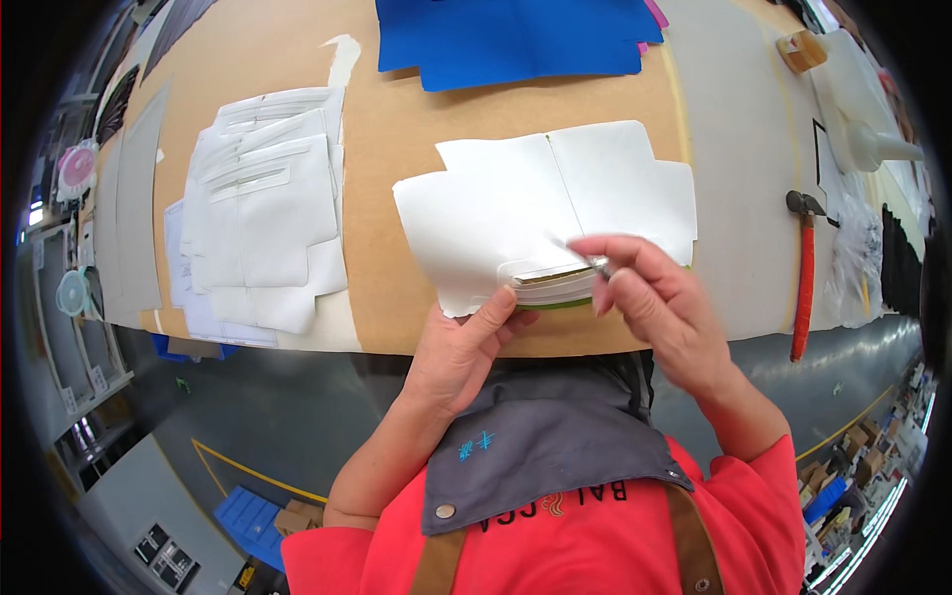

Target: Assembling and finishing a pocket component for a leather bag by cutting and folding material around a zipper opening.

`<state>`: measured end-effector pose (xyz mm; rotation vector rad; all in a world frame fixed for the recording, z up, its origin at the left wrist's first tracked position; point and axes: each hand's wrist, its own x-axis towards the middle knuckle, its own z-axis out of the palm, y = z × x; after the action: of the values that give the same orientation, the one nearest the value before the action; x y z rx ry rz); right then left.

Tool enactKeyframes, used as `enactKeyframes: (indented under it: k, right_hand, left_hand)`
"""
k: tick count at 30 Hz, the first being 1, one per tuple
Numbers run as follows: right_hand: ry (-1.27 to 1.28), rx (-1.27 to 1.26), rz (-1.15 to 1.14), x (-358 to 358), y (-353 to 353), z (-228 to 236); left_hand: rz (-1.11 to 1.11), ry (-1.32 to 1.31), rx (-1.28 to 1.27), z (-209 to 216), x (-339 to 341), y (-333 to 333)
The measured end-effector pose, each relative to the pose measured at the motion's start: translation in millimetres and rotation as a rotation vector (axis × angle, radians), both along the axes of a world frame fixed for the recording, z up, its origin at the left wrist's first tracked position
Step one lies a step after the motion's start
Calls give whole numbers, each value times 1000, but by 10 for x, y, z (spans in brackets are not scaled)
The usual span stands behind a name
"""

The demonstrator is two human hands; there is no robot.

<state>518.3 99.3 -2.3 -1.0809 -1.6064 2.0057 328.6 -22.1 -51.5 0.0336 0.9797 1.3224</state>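
Observation:
A white cut panel (496, 213) with notched corners and a line down its middle lies before me, its near edge lifted. Along that edge runs a long narrow slot (555, 277) with a dark, brownish inside and stitched-looking borders. My left hand (456, 347) pinches the panel at the slot's left end, thumb on top and fingers underneath. Over the slot's right end, my right hand (664, 302) grips a small metal tool (599, 266). Its thin tip is smeared by motion, so its kind cannot be made out. A strip of green shows beneath the panel's near edge.
Several similar white panels (263, 218) are stacked on the left. Blue sheets (516, 40) lie at the far side. On the right are a red-handled hammer (804, 268), a clear plastic bag (855, 268), a whitish container (855, 99) and a small amber block (801, 51).

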Motion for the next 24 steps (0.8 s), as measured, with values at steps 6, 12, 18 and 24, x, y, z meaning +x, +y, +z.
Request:
enactKeyframes:
  k: [6, 12, 18, 24]
  right_hand:
    - [-66, -434, 0, 137, -181, -75]
    - [-123, -380, 22, 110, -179, -101]
    - [-105, -272, 31, 115, -196, -152]
    - [-139, -250, 89, 70, -119, -67]
  left_hand:
    - [-17, 137, 27, -56, 61, -10]
    - [12, 180, 20, -90, 82, -43]
    - [20, 215, -3, -69, 89, -53]
    - [43, 234, -41, -23, 80, -49]
